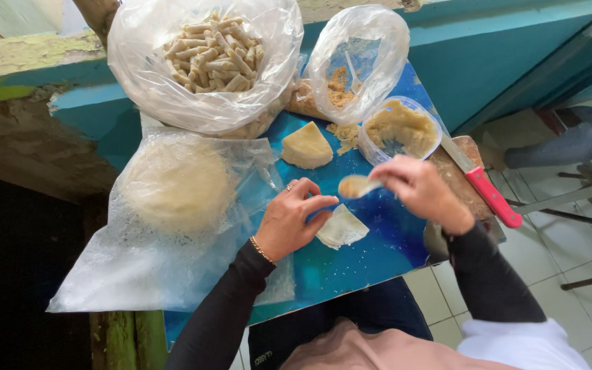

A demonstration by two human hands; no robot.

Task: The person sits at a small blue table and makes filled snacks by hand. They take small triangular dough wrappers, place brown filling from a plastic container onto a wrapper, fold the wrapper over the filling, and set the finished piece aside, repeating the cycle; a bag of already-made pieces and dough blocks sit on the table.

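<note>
Nearest to us, our left hand (294, 218) rests on the glossy blue surface (371, 253), its fingers pressing down the edge of a thin pale triangular wrapper sheet (342, 228), so that grip is flattened onto the sheet rather than closed around it. Just above, our right hand (416, 188) pinches a small spoon (358, 186) loaded with yellowish filling, held over the wrapper. We judge the filling step to be in hand; the next move calls for tipping the spoonful onto the sheet's middle while the left keeps it flat. Beyond lie a round stack of wrappers in clear plastic (176, 185), a pale wedge of dough (306, 146), a clear tub of filling (402, 129), a red-handled knife (484, 188), and a bag of finished rolls (214, 55).
</note>
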